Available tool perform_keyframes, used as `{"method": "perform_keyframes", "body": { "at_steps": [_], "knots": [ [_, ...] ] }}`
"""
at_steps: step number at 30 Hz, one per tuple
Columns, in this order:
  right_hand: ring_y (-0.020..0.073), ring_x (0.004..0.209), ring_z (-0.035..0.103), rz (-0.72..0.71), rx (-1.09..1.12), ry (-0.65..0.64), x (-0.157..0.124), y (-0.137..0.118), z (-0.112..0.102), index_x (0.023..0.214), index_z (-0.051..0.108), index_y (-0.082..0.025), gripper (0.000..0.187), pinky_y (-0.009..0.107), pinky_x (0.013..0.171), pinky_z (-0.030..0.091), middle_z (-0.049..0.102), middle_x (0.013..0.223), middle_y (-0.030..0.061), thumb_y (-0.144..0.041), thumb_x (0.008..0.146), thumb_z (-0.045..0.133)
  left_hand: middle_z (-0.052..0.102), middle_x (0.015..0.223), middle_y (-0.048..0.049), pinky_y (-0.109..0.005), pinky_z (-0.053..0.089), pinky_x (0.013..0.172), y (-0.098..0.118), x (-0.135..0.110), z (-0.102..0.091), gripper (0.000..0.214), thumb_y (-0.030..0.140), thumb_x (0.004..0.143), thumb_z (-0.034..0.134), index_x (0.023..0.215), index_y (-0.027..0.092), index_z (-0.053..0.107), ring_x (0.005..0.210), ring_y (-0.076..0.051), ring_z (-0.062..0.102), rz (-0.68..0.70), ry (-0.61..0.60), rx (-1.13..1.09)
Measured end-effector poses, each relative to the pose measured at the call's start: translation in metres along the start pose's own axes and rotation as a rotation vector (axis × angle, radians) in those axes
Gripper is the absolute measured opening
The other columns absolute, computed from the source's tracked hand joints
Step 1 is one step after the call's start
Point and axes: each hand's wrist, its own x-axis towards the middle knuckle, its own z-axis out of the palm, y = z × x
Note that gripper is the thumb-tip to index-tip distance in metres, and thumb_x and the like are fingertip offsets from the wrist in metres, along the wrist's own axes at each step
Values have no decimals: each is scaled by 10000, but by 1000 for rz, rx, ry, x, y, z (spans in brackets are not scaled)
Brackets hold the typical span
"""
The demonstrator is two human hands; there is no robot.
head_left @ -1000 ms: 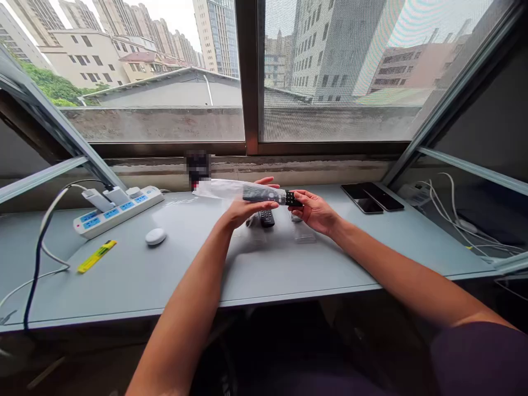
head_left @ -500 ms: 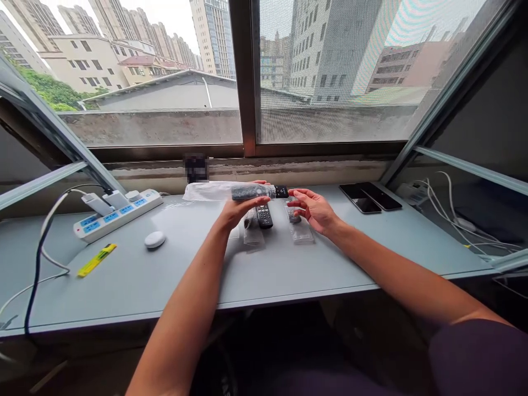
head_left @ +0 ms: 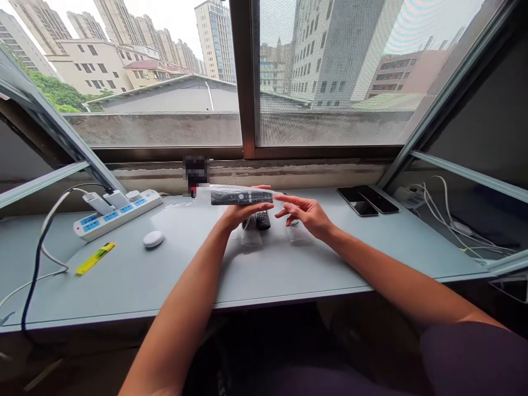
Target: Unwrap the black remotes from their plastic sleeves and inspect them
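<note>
A black remote control (head_left: pixel 241 198) lies level inside a clear plastic bag (head_left: pixel 204 193), held above the desk. My left hand (head_left: pixel 239 213) grips it from below and behind, thumb along the near side. At the bag's right end, my right hand (head_left: pixel 307 215) has its index finger stretched out to the tip of the bag, the other fingers apart and partly bent. Below the hands, a second black remote (head_left: pixel 263 220) rests on the desk, its upper part hidden. Clear plastic bags (head_left: pixel 251 237) lie beside it, and another clear bag (head_left: pixel 300 235) sits under my right hand.
A white power strip (head_left: pixel 119 214) with plugs and cables stands at the left. Near it lie a yellow packet (head_left: pixel 95 258) and a white round object (head_left: pixel 153 239). Two dark phones (head_left: pixel 367 201) rest at the back right, before white cables (head_left: pixel 457 225). A window frame (head_left: pixel 247 110) rises behind.
The remote has slid left, deeper into the bag, so its right end no longer sticks out. My right hand has shifted slightly left, its index finger now straightened against the bag's end.
</note>
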Motion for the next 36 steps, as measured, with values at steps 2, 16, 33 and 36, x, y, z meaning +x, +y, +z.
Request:
{"method": "perform_keyframes", "body": {
  "at_steps": [2,16,33,36],
  "knots": [
    [259,983,846,-19,13,86,2,1,-2,1220,895,-300,372,296,641,634,848,1289,86,-533,930,883,808,1263,-112,-481,585,1069,1,-1,-1,822,477,817,985,1542,237,681,1238,-358,736,0,33,12],
    [273,1037,845,73,118,-40,1,1,-3,1255,872,-290,438,288,650,657,820,1328,100,-540,897,909,794,1311,-113,-484,572,1087,7,-4,4,860,502,811,980,1566,252,653,1226,-346,734,22,-2,45],
    [237,919,846,95,177,23,3,6,-9,1252,832,-276,418,307,646,672,794,1385,106,-512,913,900,811,1196,-110,-456,590,1032,0,-4,-4,791,437,782,1021,1477,223,710,1182,-333,759,-2,4,-116],
    [172,782,780,103,213,215,9,12,-15,1208,776,-276,389,257,565,611,803,1130,50,-490,911,908,814,1158,-104,-452,584,1037,-2,-3,-4,753,421,777,1027,1438,214,730,1174,-327,760,0,27,-144]
  ]
}}
